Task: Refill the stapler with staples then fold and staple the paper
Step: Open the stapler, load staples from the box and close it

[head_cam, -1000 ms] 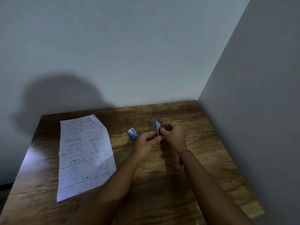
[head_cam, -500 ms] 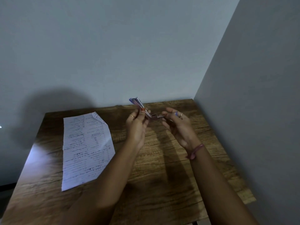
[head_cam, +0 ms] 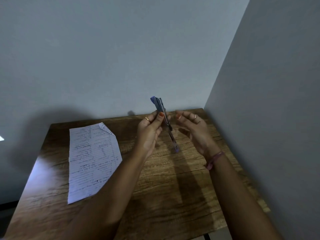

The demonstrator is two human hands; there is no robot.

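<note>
A small blue and metal stapler (head_cam: 160, 106) is swung fully open into a long strip, raised above the wooden table (head_cam: 164, 184). My left hand (head_cam: 149, 130) pinches it near its hinge between thumb and fingers. My right hand (head_cam: 194, 129) hovers just to its right, fingers curled and apart, holding nothing that I can see. A handwritten lined sheet of paper (head_cam: 92, 160) lies flat on the table's left half, with one top corner folded over. The staple box is not in sight, perhaps hidden behind my hands.
The table stands in a corner, with a grey wall behind it and another wall (head_cam: 277, 118) close along its right edge. My forearms cross the table's near half.
The hands rose from the tabletop with the stapler. The stapler swung from partly open to a straight strip, and my right hand let go of it. The staple box has dropped out of sight.
</note>
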